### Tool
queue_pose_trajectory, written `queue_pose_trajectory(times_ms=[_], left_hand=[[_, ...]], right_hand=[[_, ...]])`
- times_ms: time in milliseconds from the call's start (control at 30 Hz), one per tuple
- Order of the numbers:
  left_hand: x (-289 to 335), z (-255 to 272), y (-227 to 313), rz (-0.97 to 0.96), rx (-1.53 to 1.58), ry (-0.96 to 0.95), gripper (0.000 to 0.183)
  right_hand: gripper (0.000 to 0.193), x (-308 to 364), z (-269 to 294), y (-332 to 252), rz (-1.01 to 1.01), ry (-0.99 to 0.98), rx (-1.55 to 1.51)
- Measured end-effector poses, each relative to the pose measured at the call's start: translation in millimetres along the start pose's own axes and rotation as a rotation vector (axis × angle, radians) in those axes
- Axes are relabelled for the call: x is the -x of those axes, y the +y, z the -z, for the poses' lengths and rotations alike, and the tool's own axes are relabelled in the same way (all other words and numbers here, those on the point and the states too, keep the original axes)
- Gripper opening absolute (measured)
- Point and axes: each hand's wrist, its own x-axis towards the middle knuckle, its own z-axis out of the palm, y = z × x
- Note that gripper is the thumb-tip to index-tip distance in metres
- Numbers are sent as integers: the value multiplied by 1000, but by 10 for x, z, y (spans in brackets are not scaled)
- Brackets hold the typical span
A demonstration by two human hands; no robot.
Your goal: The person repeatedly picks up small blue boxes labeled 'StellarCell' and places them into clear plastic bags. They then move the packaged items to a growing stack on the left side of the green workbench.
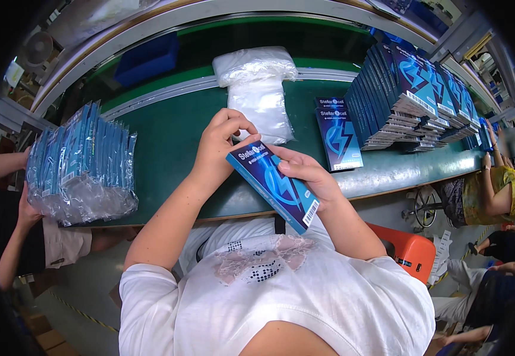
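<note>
Box in hand, and it's the right hand [308,178] that has it: thumb across the printed front, palm along the right side, a firm hold on one slim blue box [274,187]. Long axis runs on a slant, from the far left corner down to the near right, with the barcode end nearest the body. Now the relation that counts: the far end points straight at the left hand [219,145], which sits just beyond it to the left, fingers curled narrow right at that end. Whether those fingertips pinch anything, I cannot tell; they hide it. The left hand is nearer the far end, the right nearer the middle and near end.

Beyond both hands, a pile of clear plastic bags [258,107] lies flat on the green table [165,169]. Over on the left, a bundle of boxes in clear plastic [85,151] stands packed in a row, a co-worker's hand [27,209] at its left side. Far left sits a blue bin [147,59], contents too dark to make out. Right side: tall stacks of matching boxes [382,113], with a couple lying overlapped [341,142] just left of them.
</note>
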Motion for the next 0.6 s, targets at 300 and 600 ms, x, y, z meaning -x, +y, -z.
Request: queue_pose_trajectory(times_ms=[300,600], left_hand=[[-11,21,-93,-93,-35,-34,26],[-15,91,-97,532,540,-6,8]], right_hand=[[64,-43,5,-62,51,69,124],[55,-11,40,-150,66,127,238]])
